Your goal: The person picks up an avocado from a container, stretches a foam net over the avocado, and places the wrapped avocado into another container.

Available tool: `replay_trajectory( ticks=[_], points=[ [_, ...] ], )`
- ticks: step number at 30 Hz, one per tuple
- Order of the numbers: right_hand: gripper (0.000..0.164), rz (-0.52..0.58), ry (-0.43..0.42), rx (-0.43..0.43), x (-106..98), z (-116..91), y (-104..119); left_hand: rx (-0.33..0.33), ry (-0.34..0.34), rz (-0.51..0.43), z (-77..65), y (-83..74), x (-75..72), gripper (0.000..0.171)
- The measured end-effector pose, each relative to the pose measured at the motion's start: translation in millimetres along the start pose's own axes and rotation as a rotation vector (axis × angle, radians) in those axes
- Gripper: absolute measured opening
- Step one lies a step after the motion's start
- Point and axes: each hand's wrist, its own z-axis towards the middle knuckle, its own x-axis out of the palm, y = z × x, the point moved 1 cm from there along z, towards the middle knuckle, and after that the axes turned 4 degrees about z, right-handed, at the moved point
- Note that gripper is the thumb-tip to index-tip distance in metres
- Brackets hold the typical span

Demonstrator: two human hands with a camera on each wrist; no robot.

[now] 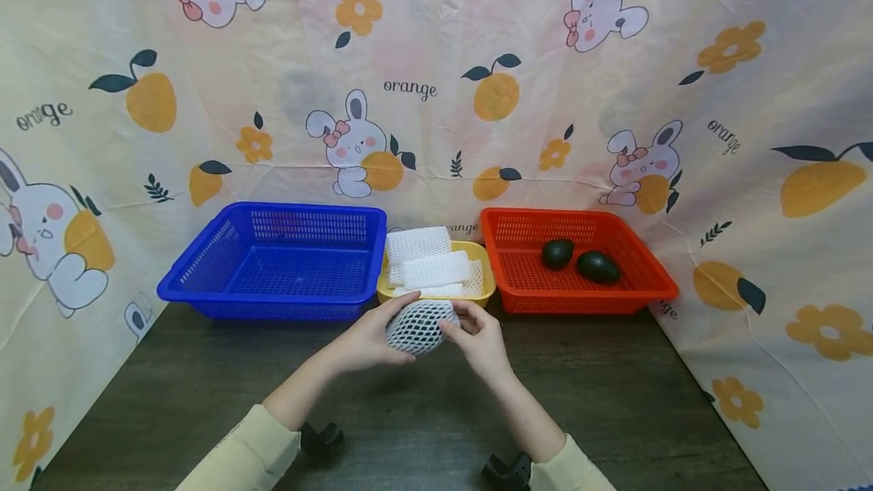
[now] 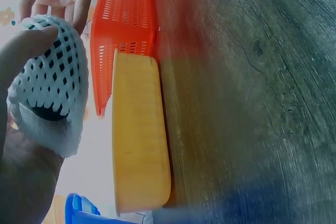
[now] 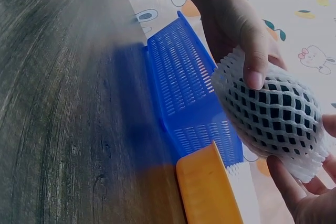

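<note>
A dark avocado in a white foam net sleeve (image 1: 417,326) is held above the table, between both hands. My left hand (image 1: 371,336) grips it from the left, with the thumb pressed on the mesh in the left wrist view. My right hand (image 1: 483,339) pinches the sleeve at its right end with thumb and fingers. Dark skin shows through the diamond holes in the right wrist view. Just behind the hands stands a yellow basket (image 1: 488,279) with several white foam net sleeves (image 1: 436,270) piled in it.
To the left stands a blue plastic basket (image 1: 273,309) with nothing visible in it. On the right, a red basket (image 1: 580,301) holds two dark avocados (image 1: 598,267). A printed cloth (image 1: 423,150) rises behind and at both sides of the dark wooden table (image 1: 409,430).
</note>
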Motion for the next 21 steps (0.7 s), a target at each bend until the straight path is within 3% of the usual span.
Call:
replay_trajectory(
  ticks=[11,21],
  points=[
    [0.039,0.01,-0.004,-0.002,-1.8,1.6,3.8,0.004,-0.094,-0.135,-1.9,5.3,-4.4,0.096],
    [0.036,0.063,-0.039,-0.009,-4.2,5.3,10.6,0.032,-0.152,-0.427,-4.8,6.9,-10.6,0.086]
  ],
)
